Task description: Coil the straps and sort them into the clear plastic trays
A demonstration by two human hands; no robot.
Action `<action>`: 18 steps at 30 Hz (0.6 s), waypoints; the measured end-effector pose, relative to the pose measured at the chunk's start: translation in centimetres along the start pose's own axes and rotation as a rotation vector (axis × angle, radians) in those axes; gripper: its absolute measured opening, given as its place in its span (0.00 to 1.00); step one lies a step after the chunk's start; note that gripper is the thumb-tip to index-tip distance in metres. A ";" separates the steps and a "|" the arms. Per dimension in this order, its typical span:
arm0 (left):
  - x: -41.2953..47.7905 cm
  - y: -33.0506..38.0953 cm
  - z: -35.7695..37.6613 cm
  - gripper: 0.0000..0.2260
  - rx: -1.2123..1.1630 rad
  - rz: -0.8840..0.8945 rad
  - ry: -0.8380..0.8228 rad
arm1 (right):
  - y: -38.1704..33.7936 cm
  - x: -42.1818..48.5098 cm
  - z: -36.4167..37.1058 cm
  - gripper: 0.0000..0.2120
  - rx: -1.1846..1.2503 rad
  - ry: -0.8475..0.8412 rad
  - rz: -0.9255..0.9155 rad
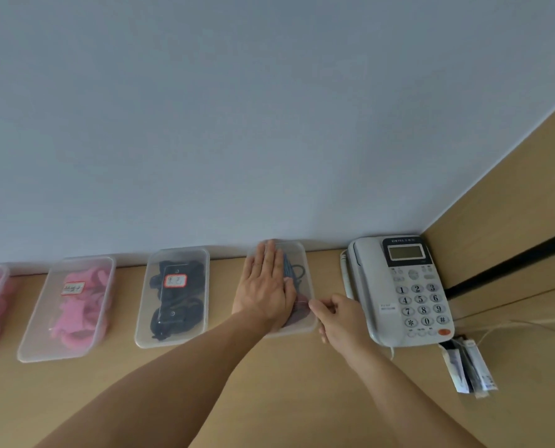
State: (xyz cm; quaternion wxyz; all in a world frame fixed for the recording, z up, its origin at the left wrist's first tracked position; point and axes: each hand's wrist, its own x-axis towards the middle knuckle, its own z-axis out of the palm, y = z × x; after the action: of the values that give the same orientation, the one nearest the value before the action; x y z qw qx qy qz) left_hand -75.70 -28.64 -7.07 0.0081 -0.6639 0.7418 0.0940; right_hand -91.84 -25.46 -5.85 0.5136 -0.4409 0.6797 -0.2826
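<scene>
Four clear plastic trays, rounded rectangles, sit in a row along the back edge of the wooden desk [269,399], against a plain pale wall [269,124].

The pink-strap tray [30,350] holds pink straps [75,318] and carries a pink-tray label [73,288], red-bordered, with handwriting too blurred to read. The black-strap tray [202,263] holds coiled black straps [175,315] and has a black-tray label [175,281] of the same kind, also unreadable. The cut-off tray [1,276] at the left edge of the view also holds pink.

The left hand [263,286] lies flat, fingers straight, on top of the right tray [302,329]. Dark straps [290,270], bluish and maroon, show through the plastic beside it. The right hand [337,313] pinches this tray's near right corner with thumb and curled fingers.

A grey phone [376,286] fills the back right corner of the desk, just beside the right tray. Keys 1–9, *, 0 and # are legible; the brand line above its screen is too blurred to read. Small packets [470,370] lie near the phone's front. A wood side panel [512,205] closes the right side. The front half of the desk is bare wood, with gaps between the trays.
</scene>
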 end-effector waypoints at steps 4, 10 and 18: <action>0.2 -0.2 -0.1 0.31 -0.002 0.033 -0.008 | 1.0 -1.6 -0.2 0.06 0.055 -0.100 0.011; 0.2 -0.4 -0.1 0.29 -0.028 0.045 0.007 | 1.4 -1.6 0.0 0.05 0.011 -0.039 -0.056; -1.5 -1.7 -1.1 0.35 -0.055 0.055 0.000 | 1.1 -1.2 1.2 0.16 -0.075 0.011 -0.100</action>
State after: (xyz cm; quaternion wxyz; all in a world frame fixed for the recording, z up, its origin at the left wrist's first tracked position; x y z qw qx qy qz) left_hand -73.76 -27.50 -6.05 -0.0128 -0.6434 0.7568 0.1148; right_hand -90.94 -23.82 -6.60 0.4783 -0.4915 0.6699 -0.2846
